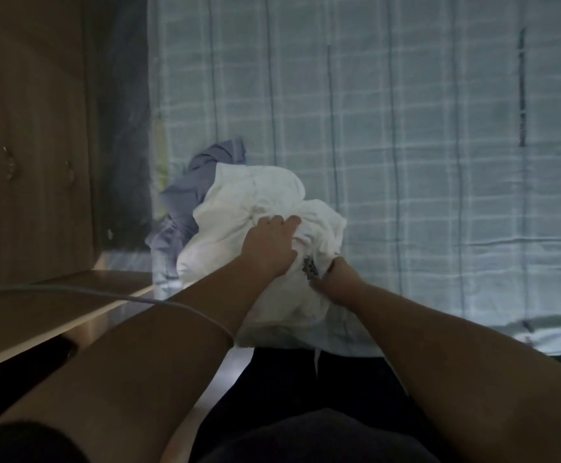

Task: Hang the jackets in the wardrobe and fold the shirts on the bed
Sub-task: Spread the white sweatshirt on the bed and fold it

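A crumpled white garment (239,208) lies in a heap at the near left corner of the bed (422,162), with a small dark print near its lower edge. My left hand (272,242) grips a bunch of its fabric from above. My right hand (334,279) holds the cloth lower down, its fingers partly buried in the folds. Behind the white heap lies a grey-blue garment (192,182), bunched up at the bed's left edge.
The bed has a pale checked sheet with thin dark stripes. A wooden wardrobe (32,145) with small knobs stands at the left. A wooden ledge (38,315) and a thin white cable (112,295) cross the lower left.
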The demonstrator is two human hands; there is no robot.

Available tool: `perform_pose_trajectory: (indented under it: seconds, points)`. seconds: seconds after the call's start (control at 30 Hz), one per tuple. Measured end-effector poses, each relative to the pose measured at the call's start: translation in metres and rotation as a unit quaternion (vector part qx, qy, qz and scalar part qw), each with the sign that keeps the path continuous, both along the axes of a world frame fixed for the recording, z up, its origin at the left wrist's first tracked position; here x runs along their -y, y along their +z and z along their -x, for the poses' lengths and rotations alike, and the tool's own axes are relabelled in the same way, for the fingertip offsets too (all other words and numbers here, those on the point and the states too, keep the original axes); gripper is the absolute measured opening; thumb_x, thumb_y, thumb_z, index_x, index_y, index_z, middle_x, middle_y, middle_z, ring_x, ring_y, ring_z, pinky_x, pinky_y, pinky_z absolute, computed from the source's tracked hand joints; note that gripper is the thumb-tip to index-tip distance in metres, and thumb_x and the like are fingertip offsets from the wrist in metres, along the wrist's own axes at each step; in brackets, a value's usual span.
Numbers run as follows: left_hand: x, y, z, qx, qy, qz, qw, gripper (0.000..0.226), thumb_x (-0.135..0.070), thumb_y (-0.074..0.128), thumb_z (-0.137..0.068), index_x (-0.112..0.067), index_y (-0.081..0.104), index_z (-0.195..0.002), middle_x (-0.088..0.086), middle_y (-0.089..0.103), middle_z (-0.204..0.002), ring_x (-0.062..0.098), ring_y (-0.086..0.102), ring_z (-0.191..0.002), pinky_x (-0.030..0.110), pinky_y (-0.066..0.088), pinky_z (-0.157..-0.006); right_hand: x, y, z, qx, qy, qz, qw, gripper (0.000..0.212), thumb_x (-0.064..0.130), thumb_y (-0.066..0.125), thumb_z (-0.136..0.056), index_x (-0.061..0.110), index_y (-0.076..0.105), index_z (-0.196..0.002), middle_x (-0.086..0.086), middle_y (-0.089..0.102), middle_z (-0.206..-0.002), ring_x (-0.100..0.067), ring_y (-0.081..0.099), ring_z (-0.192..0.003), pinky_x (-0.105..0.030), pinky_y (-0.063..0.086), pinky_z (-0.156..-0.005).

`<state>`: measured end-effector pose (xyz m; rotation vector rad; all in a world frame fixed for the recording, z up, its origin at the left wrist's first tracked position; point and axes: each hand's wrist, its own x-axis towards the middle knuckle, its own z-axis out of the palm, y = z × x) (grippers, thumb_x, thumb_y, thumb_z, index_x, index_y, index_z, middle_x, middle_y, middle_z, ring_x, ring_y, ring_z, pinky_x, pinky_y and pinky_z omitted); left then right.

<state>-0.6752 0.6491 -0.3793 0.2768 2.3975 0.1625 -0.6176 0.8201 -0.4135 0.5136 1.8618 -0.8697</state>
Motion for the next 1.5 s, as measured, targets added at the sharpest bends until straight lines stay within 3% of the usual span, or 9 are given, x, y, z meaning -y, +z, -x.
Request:
perform_pose_trajectory:
  seconds: [0.17,0.37,0.6,0.7,0.83,1.03,1.17,1.3,1.5]
  points:
    - [0.002,0.027,0.005,0.038,0.043,0.017,0.998,0.017,-0.039,0.052,-0.089,-0.027,0.052,-0.101,-0.001,0.065,-0.103,0.027,0.062,-0.098,0.038,0.038,-0.082,-0.017,0.023,0.008,0.001,-0.003,0.054,0.999,0.022,0.015,0.066,-0.077,0.011,0.067,-0.098,-0.006,0.068,-0.089,-0.025,0.065,-0.082,-0.028,0.049,-0.064]
    - [0.008,0.097,-0.001,0.03,0.063,-0.057,0.996,0.022,-0.043,0.062,-0.08,-0.03,0.044,-0.076,-0.004,0.05,-0.084,0.03,0.058,-0.094,0.042,0.047,-0.08,-0.066,0.081,0.03,-0.097,0.138,0.057,0.984,0.015,0.016,0.065,-0.081,0.02,0.071,-0.093,-0.004,0.066,-0.09,-0.021,0.062,-0.087,-0.023,0.038,-0.062]
    - [-0.012,0.15,-0.05,-0.151,0.037,-0.098,0.983,0.023,-0.038,0.078,-0.069,-0.019,0.072,-0.081,-0.002,0.065,-0.104,0.027,0.058,-0.098,0.037,0.045,-0.079,-0.096,0.149,0.055,-0.219,0.221,0.123,0.942,0.015,-0.003,0.066,-0.074,0.003,0.064,-0.088,-0.012,0.055,-0.093,-0.023,0.053,-0.087,-0.03,0.038,-0.07]
    - [-0.024,0.167,-0.062,-0.138,0.057,-0.182,0.972,0.021,-0.022,0.083,-0.061,-0.014,0.064,-0.067,0.002,0.067,-0.114,0.023,0.063,-0.105,0.03,0.043,-0.088,-0.101,0.18,0.053,-0.236,0.161,0.172,0.943,0.025,-0.003,0.065,-0.074,0.02,0.059,-0.083,0.0,0.059,-0.082,-0.001,0.056,-0.071,-0.02,0.042,-0.062]
    - [-0.03,0.192,-0.069,-0.055,0.186,-0.223,0.955,0.034,-0.018,0.073,-0.076,-0.019,0.067,-0.11,-0.016,0.056,-0.125,-0.002,0.051,-0.107,0.006,0.034,-0.086,-0.101,0.221,0.05,-0.329,0.118,0.189,0.918,0.014,0.01,0.058,-0.069,0.02,0.05,-0.075,0.001,0.055,-0.071,-0.002,0.047,-0.061,-0.022,0.036,-0.057]
    - [-0.03,0.259,-0.076,-0.017,0.263,-0.269,0.926,0.027,-0.027,0.07,-0.073,-0.026,0.059,-0.097,-0.009,0.062,-0.088,0.004,0.058,-0.077,0.027,0.045,-0.072,-0.097,0.295,0.029,-0.436,0.135,0.23,0.859,0.029,-0.002,0.055,-0.072,0.026,0.045,-0.072,0.009,0.05,-0.066,-0.003,0.045,-0.06,-0.016,0.032,-0.053]
    - [-0.022,0.302,-0.095,0.085,0.245,-0.334,0.906,0.046,-0.019,0.072,-0.073,-0.039,0.046,-0.106,-0.007,0.055,-0.112,0.012,0.059,-0.084,0.035,0.049,-0.071,-0.092,0.342,-0.003,-0.475,0.176,0.235,0.829,0.028,-0.007,0.052,-0.075,0.021,0.055,-0.081,0.007,0.061,-0.076,-0.01,0.059,-0.073,-0.029,0.047,-0.062]
    - [-0.015,0.332,-0.117,0.13,0.289,-0.435,0.843,0.058,-0.005,0.062,-0.073,-0.035,0.045,-0.12,0.004,0.056,-0.119,0.011,0.066,-0.086,0.033,0.056,-0.069,-0.088,0.397,-0.048,-0.51,0.217,0.248,0.794,0.043,-0.012,0.051,-0.072,0.03,0.045,-0.069,0.015,0.054,-0.07,0.002,0.052,-0.067,-0.011,0.037,-0.059]
    - [-0.044,0.337,-0.119,-0.092,0.093,-0.33,0.935,0.078,-0.014,0.071,-0.086,-0.043,0.03,-0.145,-0.01,0.029,-0.15,0.004,0.036,-0.133,0.016,0.037,-0.104,-0.098,0.447,-0.106,-0.526,0.252,0.225,0.78,0.026,0.02,0.047,-0.075,0.018,0.069,-0.088,0.011,0.071,-0.089,-0.007,0.067,-0.088,-0.032,0.055,-0.072]
